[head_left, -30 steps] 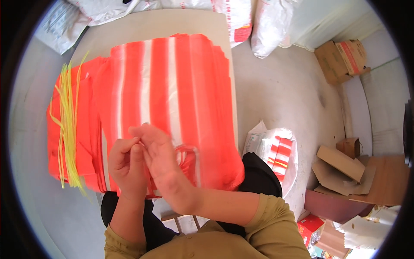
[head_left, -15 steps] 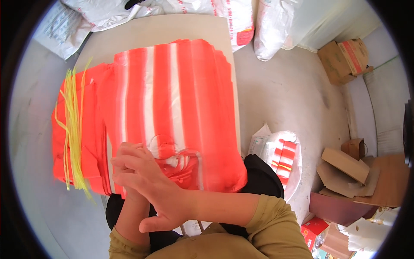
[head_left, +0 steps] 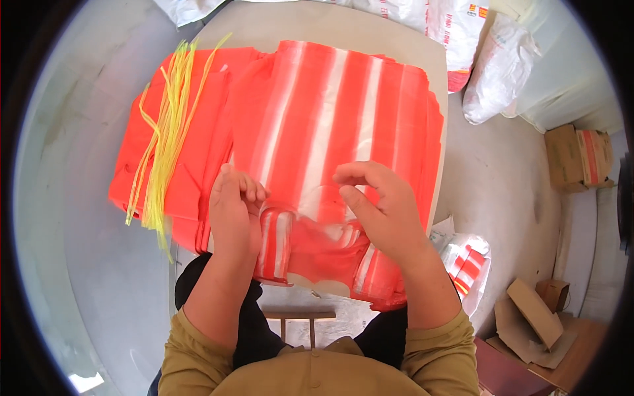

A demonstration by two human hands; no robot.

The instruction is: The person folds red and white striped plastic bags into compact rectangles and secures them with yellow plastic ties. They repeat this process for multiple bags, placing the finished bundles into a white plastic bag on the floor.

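Note:
A stack of red-and-white striped plastic bags (head_left: 317,132) lies on the table before me. Its near edge is folded inward on both sides, with a crumpled middle (head_left: 323,247) between the folds. My left hand (head_left: 234,214) hovers at the left fold, fingers loosely curled and thumb raised, nothing visible in them. Above the right part of the stack is my right hand (head_left: 389,214), open, its thumb apart from the bent fingers. Left of the stack sits a pile of folded red bags (head_left: 211,132), with a bundle of yellow plastic strips (head_left: 168,132) laid across it.
The pale tabletop (head_left: 264,23) shows beyond the stack. White sacks (head_left: 498,69) stand past its far side. On the floor to the right are a bag of striped bundles (head_left: 469,264), an upright carton (head_left: 578,158) and opened cardboard boxes (head_left: 535,323). A wooden stool (head_left: 300,317) shows below the table edge.
My hands, crossed over each other on the left before, are now apart, the right one having moved to the right. The near edge of the stack now shows side folds. The view has shifted left.

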